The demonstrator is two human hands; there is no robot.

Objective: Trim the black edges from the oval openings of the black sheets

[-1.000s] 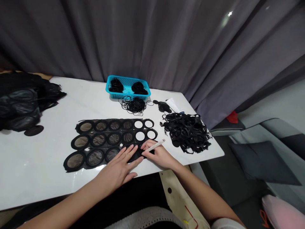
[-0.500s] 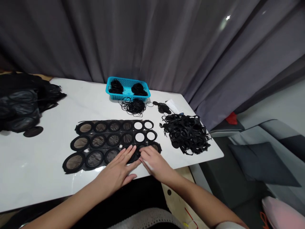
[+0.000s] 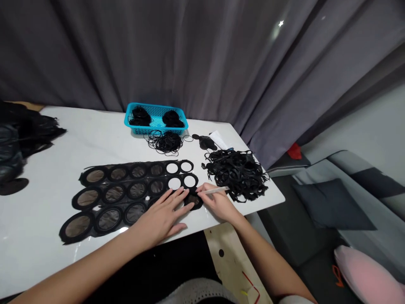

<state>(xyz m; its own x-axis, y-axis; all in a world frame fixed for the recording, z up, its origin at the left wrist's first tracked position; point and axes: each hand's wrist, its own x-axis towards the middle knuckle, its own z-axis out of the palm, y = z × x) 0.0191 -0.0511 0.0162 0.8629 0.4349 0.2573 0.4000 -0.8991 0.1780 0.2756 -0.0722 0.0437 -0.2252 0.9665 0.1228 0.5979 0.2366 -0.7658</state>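
Note:
A black sheet of joined rings lies on the white table in three rows. Dark film fills most rings, while several at the right end of the rows show white through. My left hand rests flat on the near row, fingers spread, covering part of it. At that row's right end, my right hand pinches a slim pale pen-like tool, its tip hidden by the fingers. These fingertips touch the edge of the last ring, which still holds dark film.
A blue basket with black bundles stands at the back, a heap of thin black loops before it. Right of the sheet lie dark discs, white paper and a pile of black scraps. Black sheets are piled left.
The view has turned right, so the table things appear further left. My right hand has shifted to the last ring, with the tool now plainly visible. White shows between my left fingers.

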